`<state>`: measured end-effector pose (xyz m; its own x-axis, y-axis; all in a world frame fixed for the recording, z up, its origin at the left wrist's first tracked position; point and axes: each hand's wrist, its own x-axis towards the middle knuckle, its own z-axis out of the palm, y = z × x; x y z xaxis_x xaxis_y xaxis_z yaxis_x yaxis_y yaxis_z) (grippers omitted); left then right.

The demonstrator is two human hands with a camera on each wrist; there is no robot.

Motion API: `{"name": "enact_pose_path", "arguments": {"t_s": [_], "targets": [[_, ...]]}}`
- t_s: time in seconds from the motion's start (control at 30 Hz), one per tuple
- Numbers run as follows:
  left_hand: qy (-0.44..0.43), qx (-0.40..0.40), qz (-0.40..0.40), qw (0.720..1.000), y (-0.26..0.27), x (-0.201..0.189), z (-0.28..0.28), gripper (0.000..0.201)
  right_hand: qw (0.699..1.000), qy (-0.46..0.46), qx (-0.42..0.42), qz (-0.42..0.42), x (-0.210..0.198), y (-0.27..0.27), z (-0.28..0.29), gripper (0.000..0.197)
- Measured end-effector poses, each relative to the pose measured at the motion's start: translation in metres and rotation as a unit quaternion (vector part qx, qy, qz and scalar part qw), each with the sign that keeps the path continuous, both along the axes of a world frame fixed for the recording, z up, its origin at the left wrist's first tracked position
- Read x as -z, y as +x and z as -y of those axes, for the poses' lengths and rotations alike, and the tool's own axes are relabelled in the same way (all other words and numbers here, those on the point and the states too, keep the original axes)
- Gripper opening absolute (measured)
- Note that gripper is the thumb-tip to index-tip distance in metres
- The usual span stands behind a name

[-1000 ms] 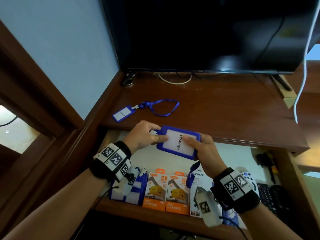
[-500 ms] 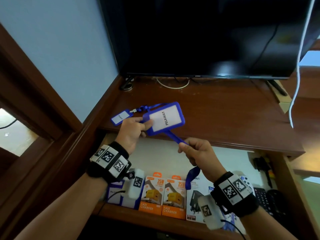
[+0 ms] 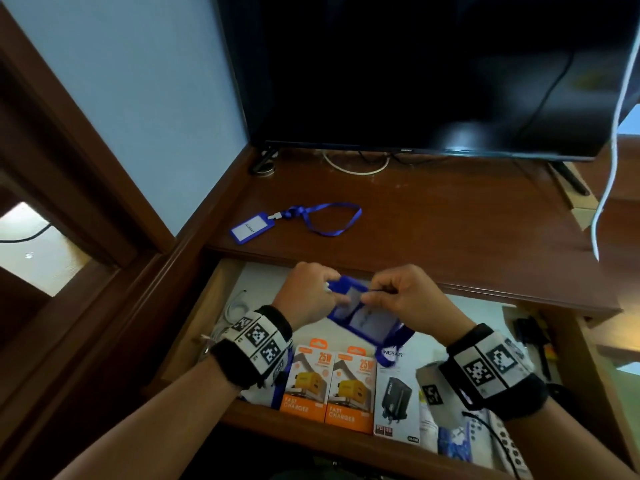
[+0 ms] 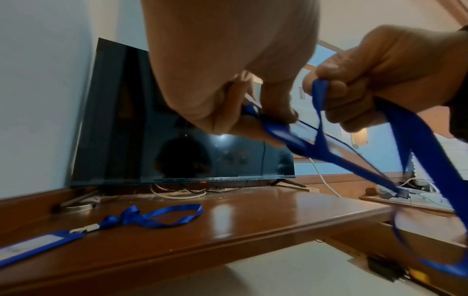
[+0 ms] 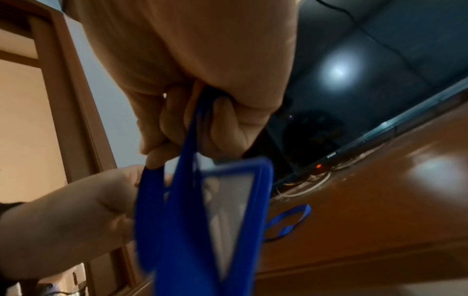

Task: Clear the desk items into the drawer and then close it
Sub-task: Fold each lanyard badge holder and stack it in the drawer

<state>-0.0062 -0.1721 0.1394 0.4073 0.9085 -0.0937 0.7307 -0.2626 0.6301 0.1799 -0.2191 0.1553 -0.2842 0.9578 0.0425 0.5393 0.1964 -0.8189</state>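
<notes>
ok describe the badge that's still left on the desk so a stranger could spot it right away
Start at the black TV on the wooden desk. In front of its left foot, near the wall, lies a small blue badge holder with a white card and a blue lanyard looped out to its right. Unlike the other badge, no hand holds it.

Blue badge holder (image 3: 360, 315) held over open drawer (image 3: 221, 289), second badge (image 3: 252, 229) flat on desk (image 3: 433, 216)

Glossy wooden desk (image 3: 433, 216), cloth lanyard (image 3: 332, 220)
</notes>
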Motion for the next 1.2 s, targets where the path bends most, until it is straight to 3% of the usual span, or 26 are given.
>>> {"name": "enact_pose_path", "arguments": {"t_s": [0.13,0.4,0.6,0.7,0.77,0.83,1.0,1.1,1.2], "targets": [[-0.152,0.033,0.064,0.986,-0.007,-0.016,0.010,0.019,1.000,-0.016,-0.006,-0.012,0.003,0.005,0.004,0.021],[-0.244,0.015,0.188,0.951,-0.015,-0.014,0.016,0.015,0.972,-0.117,0.005,-0.201,0.022,0.011,0.007,0.033],[-0.285,-0.078,0.356,0.886,-0.005,0.000,0.024,0.016,0.956,-0.135,0.041,-0.258,0.026,0.012,-0.005,0.030],[-0.301,-0.135,0.429,0.841,0.004,0.004,0.023,0.026,0.949,-0.142,0.096,-0.266,0.029,0.012,-0.011,0.037],[-0.287,-0.173,0.472,0.816,0.011,0.002,0.021,0.014,0.948,-0.147,0.123,-0.254,0.036,0.011,-0.014,0.044],[-0.265,-0.208,0.496,0.801,0.016,0.001,0.018,0.009,0.945,-0.170,0.132,-0.247,0.046,0.008,-0.018,0.034],[-0.255,-0.289,0.534,0.753,0.023,0.010,0.011,0.007,0.960,-0.172,0.099,-0.197,0.055,-0.004,-0.015,0.040],[-0.217,-0.333,0.509,0.764,0.022,0.019,0.007,0.004,0.985,-0.132,0.057,-0.093,0.046,-0.013,-0.009,0.036],[-0.175,-0.341,0.437,0.814,0.019,0.024,0.005,0.003,0.995,-0.099,-0.008,0.000,0.026,-0.018,-0.008,0.032]]}}
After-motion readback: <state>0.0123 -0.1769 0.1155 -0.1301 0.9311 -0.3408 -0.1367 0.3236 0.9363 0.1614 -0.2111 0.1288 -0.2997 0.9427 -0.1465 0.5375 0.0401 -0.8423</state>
